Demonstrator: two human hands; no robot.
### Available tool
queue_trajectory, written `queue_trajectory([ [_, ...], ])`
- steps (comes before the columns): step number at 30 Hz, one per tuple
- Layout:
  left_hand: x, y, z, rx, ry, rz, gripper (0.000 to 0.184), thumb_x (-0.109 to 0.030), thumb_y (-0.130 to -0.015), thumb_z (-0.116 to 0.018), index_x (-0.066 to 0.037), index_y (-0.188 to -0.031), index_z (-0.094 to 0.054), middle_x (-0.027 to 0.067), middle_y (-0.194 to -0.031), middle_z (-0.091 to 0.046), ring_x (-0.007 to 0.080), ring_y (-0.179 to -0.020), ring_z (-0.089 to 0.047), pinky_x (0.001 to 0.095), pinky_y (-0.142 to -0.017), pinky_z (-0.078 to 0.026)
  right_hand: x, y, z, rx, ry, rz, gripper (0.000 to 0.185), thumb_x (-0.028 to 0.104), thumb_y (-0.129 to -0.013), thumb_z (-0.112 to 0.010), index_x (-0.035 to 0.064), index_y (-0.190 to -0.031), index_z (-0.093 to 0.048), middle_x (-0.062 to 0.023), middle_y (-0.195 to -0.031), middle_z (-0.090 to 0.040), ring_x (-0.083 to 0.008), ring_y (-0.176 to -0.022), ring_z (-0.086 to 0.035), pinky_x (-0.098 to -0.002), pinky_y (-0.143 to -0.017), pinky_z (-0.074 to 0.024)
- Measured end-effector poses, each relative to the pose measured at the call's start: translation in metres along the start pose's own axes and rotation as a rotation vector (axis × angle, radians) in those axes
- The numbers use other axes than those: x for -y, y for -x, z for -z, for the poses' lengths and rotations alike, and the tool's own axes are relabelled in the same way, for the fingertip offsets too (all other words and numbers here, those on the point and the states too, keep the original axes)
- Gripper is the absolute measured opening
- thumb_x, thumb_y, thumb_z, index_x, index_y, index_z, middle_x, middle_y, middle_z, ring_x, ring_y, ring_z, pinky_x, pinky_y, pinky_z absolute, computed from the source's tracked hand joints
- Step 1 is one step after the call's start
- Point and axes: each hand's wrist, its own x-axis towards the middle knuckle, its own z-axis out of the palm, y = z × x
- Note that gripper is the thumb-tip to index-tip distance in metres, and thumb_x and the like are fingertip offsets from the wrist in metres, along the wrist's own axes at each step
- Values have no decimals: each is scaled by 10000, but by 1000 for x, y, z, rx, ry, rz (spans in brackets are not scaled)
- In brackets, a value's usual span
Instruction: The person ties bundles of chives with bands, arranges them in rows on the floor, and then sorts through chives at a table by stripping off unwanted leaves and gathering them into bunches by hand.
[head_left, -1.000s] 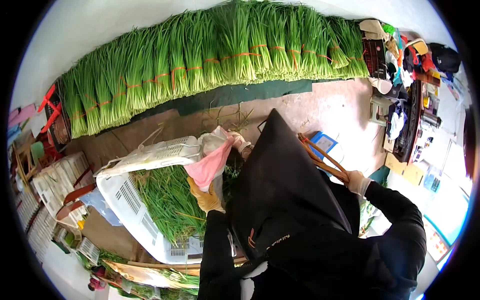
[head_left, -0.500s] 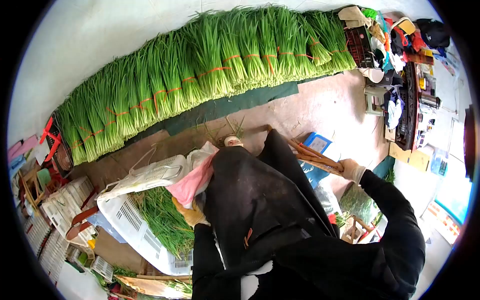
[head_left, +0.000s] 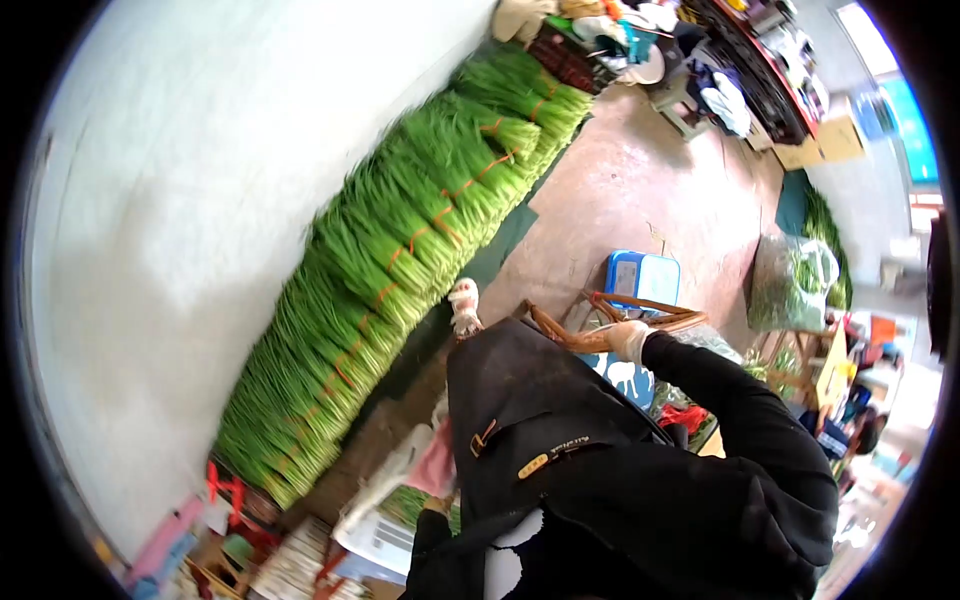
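My right hand [head_left: 628, 340], in a whitish glove, is closed round a brown frame of bent wooden rods [head_left: 680, 318]. The frame reaches past both sides of my fist, beside my black apron [head_left: 530, 400]. Low at my other side, only a small part of my left hand [head_left: 437, 503] shows, in a tan glove, and its fingers are hidden. Nearest to it are a pink cloth [head_left: 435, 462] and a white plastic crate [head_left: 385, 542] with loose green stalks in it.
Bundles of long green stalks [head_left: 400, 240], tied with orange bands, line the white wall. A blue box [head_left: 650, 278] sits on the floor beyond the wooden frame. Farther right are a clear bag of greens [head_left: 790, 285] and a stool [head_left: 680, 105] under cloths.
My view has swung round to the right, so the stalk bundles now run steeply across it. My right hand with the wooden frame is closer to my body. The crate is largely out of sight.
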Motion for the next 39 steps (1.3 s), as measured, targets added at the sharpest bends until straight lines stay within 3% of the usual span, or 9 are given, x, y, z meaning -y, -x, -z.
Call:
queue_trajectory([
  [8,-74,-67,144,547,-287,-17,305,-296,-834,-485,-32,-976,-429,166,-833,-517,242,-712,-530,346,-600,-416,6,3,-3,-52,-160,-96,149,143,-725,-525,73,-782,-643,-106,-793,-634,-242,-757,-620,-351,-602,-487],
  [14,-186,-102,202,517,-359,129,371,-332,-852,-466,7,-751,-577,109,-612,-548,218,-536,-534,350,-475,-415,11,6,11,130,-171,-150,187,153,-775,-491,93,-865,-643,-91,-856,-633,-238,-833,-609,-336,-669,-480],
  [16,-105,-189,178,347,-188,-196,287,-275,-825,-498,-3,-782,-581,129,-672,-586,235,-633,-589,366,-538,-453,9,3,10,148,-241,-183,190,154,-778,-487,94,-868,-644,-92,-861,-632,-234,-840,-608,-336,-671,-480],
  [18,-163,-172,213,332,-539,-426,292,-272,-821,-481,2,-811,-582,146,-712,-590,266,-718,-575,369,-599,-445,7,-1,2,116,-235,-170,199,160,-783,-479,96,-875,-643,-89,-875,-631,-227,-852,-605,-340,-679,-477],
  [20,-241,-123,259,283,-1039,-865,244,-207,-820,-453,-4,-889,-568,143,-766,-595,262,-776,-574,357,-636,-451,4,-5,-4,121,-293,-113,203,174,-786,-475,100,-871,-643,-82,-898,-629,-228,-867,-600,-341,-692,-474],
  [25,-300,-106,304,202,-558,-317,264,-209,-814,-460,21,-911,-546,156,-788,-586,260,-764,-563,353,-638,-442,-1,-19,-33,-18,-413,-73,224,268,-752,-482,132,-812,-650,-92,-829,-631,-263,-816,-605,-375,-647,-479],
  [26,-310,-103,306,182,-514,-282,269,-210,-812,-462,26,-916,-541,159,-793,-584,259,-762,-561,352,-638,-440,1,-32,-47,40,-401,-146,238,169,-734,-507,104,-935,-617,-80,-935,-620,-222,-887,-593,-350,-678,-474],
  [31,-361,-90,285,116,-369,-196,298,-212,-806,-469,51,-938,-518,172,-815,-574,257,-750,-550,348,-640,-431,-44,-36,-47,74,-534,-62,238,161,-718,-521,86,-923,-613,-92,-923,-617,-231,-871,-594,-362,-675,-473],
  [39,-442,-45,150,50,-159,-96,353,-215,-796,-481,90,-973,-482,192,-851,-559,254,-731,-532,341,-642,-417,-277,-10,6,232,-559,63,241,149,-691,-544,58,-905,-607,-112,-905,-612,-246,-845,-595,-380,-671,-472],
])
